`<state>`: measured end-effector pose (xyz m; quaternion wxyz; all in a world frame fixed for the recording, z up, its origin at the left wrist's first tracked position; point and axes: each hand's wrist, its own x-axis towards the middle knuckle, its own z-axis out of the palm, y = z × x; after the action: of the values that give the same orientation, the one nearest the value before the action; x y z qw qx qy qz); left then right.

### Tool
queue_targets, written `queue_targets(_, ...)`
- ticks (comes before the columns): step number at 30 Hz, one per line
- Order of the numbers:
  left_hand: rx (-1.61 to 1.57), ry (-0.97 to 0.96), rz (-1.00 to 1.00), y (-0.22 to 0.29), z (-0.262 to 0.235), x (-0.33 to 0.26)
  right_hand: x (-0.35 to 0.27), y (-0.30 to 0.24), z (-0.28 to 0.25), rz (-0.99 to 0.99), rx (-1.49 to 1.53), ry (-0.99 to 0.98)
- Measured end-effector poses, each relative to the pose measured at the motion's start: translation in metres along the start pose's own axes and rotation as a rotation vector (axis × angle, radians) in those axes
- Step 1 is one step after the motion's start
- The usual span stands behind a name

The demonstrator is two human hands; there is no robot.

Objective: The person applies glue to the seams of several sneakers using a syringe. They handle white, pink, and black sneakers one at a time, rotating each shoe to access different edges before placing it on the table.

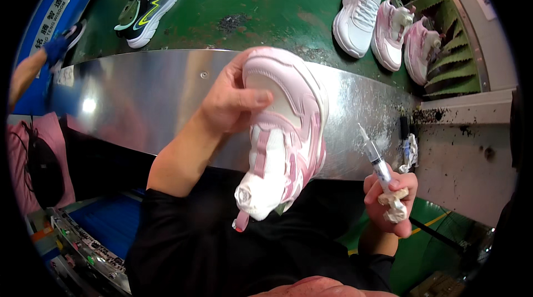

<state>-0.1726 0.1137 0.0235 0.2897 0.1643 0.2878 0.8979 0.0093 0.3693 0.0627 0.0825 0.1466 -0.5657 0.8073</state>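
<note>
One pink shoe (288, 122) lies in the left hand (227, 100).

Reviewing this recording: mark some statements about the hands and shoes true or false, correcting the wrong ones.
1. The left hand holds a pink-and-white shoe. True.
2. The right hand is empty. False: it holds a syringe and crumpled white material.
3. The syringe's tip touches the held shoe. False: they are apart.
4. A black shoe with yellow-green markings rests on the green surface. True.
5. A blue-gloved hand shows at the right edge. False: it is at the left.
</note>
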Motion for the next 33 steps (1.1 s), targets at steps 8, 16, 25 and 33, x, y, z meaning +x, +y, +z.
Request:
queue_targets(8, 0.106, -0.079, 0.053, 0.004, -0.004, -0.013, 0.068, -0.004, 0.044, 0.042, 0.248, -0.189)
queue_targets(16, 0.158, -0.063, 0.042, 0.007, 0.006, -0.015, 0.081, 0.003, 0.056, 0.087, 0.234, -0.218)
queue_targets(25, 0.182, -0.061, 0.033, 0.009, 0.007, -0.015, 0.081, 0.003, 0.059, 0.119, 0.187, -0.166)
queue_targets(33, 0.166, 0.006, 0.024, 0.009, 0.008, -0.016, 0.076, 0.002, 0.047, 0.116, 0.209, -0.15)
